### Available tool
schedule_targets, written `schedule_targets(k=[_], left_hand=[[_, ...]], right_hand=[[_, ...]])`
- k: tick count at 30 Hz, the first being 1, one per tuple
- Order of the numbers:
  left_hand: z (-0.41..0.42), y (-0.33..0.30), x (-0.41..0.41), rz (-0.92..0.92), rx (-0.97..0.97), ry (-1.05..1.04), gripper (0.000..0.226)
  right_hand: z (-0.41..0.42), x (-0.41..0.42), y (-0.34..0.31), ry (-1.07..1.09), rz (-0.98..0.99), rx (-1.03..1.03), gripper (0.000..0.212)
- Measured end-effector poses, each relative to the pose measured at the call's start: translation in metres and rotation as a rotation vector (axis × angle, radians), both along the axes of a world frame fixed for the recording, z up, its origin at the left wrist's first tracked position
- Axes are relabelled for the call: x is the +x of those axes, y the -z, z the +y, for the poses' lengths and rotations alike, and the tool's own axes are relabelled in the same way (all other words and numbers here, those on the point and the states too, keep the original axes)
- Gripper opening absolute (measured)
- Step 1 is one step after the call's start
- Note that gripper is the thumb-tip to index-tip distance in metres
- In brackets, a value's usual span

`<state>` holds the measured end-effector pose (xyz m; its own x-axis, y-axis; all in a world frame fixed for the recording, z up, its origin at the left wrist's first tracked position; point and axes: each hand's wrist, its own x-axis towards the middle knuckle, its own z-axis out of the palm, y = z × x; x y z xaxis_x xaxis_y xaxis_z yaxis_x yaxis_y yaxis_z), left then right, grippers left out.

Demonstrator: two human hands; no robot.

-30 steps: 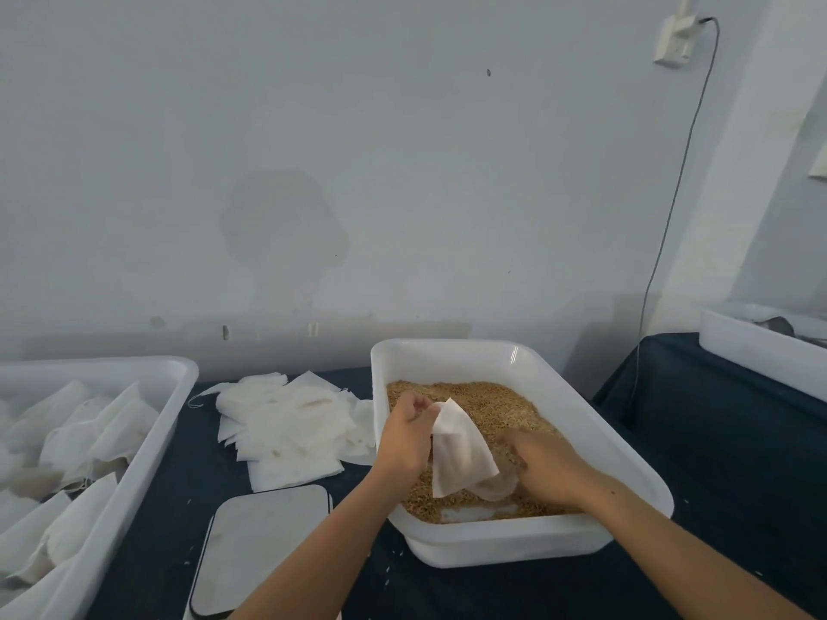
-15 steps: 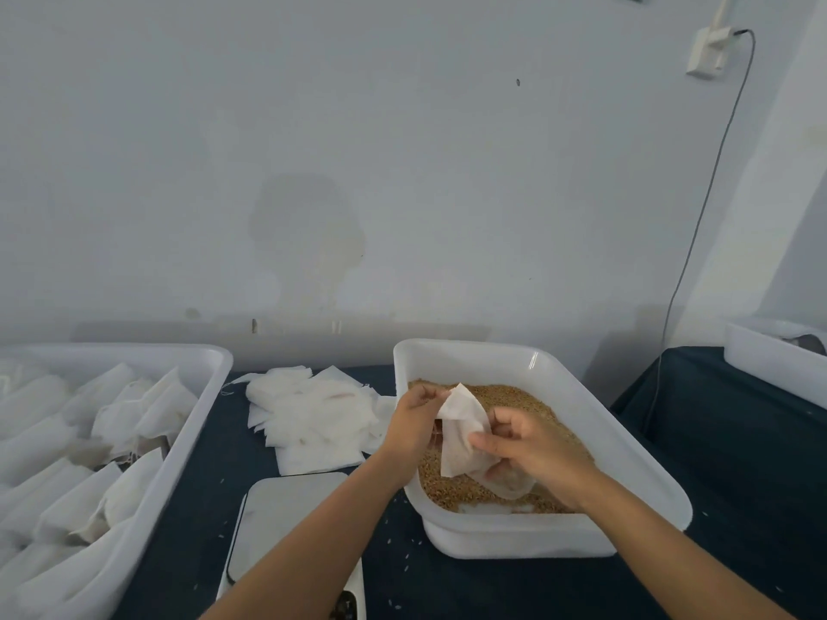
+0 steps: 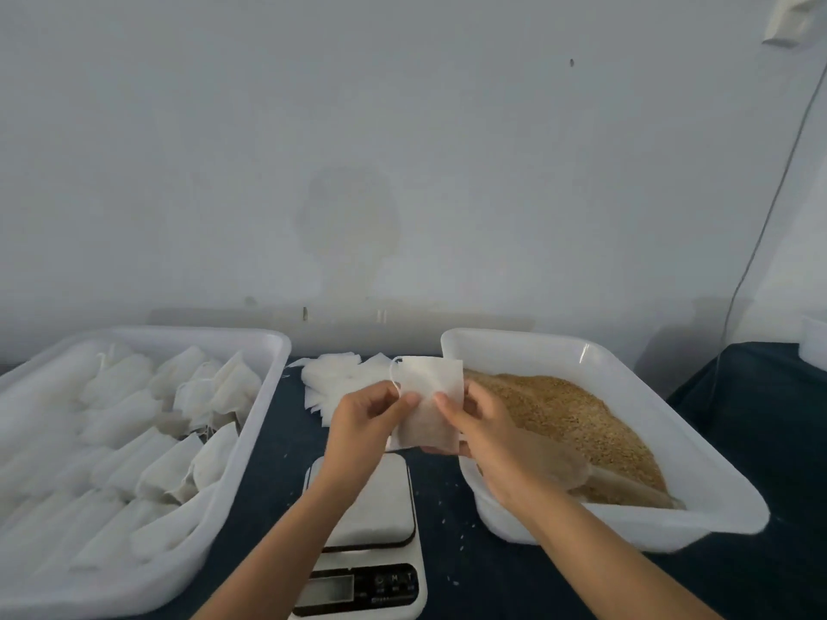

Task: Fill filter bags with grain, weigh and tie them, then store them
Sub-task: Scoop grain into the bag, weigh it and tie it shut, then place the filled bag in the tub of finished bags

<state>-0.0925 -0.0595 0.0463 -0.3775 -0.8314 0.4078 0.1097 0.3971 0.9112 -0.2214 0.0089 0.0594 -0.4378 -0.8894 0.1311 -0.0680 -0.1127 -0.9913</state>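
Observation:
I hold a white filter bag (image 3: 427, 402) upright above the scale (image 3: 373, 521), between the two tubs. My left hand (image 3: 367, 422) pinches its left edge near the drawstring. My right hand (image 3: 481, 429) pinches its right edge. The tub of brown grain (image 3: 698, 467) stands at the right, with a scoop lying in the grain (image 3: 564, 418). At the left is a white tub (image 3: 264, 391) holding several filled, tied bags (image 3: 179, 418). A pile of empty filter bags (image 3: 331, 380) lies behind my hands.
The digital scale's display (image 3: 329, 588) faces me at the bottom. A dark cloth covers the table (image 3: 492, 570), with a few loose grains on it. A cable (image 3: 760, 234) hangs down the wall at right. Another white tub edge (image 3: 814, 342) shows at far right.
Both hands have lifted the bag out of the grain tub and moved it left, over the scale. The right hand went from the grain to the bag's right edge. The view shifted left.

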Motion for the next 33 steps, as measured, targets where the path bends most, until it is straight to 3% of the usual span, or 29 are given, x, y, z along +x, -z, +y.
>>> schedule_targets(k=[5, 9, 13, 19, 21, 26, 33], left_hand=[[-0.012, 0.027, 0.037, -0.106, 0.074, -0.107, 0.029], [-0.019, 0.051, 0.057, -0.278, 0.086, -0.245, 0.020], [-0.024, 0.065, 0.066, -0.411, 0.054, -0.330, 0.031], [-0.026, 0.068, 0.071, -0.537, -0.060, -0.347, 0.021], [-0.028, 0.067, 0.072, -0.517, -0.072, -0.364, 0.010], [-0.033, 0.062, 0.076, -0.301, -0.020, -0.390, 0.028], [-0.033, 0.064, 0.077, -0.268, 0.029, -0.428, 0.023]], right_hand=[[-0.023, 0.028, 0.021, 0.071, 0.416, 0.016, 0.010], [-0.038, 0.046, 0.042, 0.092, 0.632, 0.070, 0.029], [-0.045, 0.055, 0.060, 0.097, 0.646, 0.102, 0.042], [-0.045, 0.050, 0.070, 0.046, 0.606, 0.113, 0.017], [-0.043, 0.047, 0.069, 0.037, 0.548, 0.052, 0.012], [-0.041, 0.038, 0.065, 0.056, 0.420, -0.027, 0.024], [-0.041, 0.030, 0.067, 0.092, 0.400, -0.047, 0.025]])
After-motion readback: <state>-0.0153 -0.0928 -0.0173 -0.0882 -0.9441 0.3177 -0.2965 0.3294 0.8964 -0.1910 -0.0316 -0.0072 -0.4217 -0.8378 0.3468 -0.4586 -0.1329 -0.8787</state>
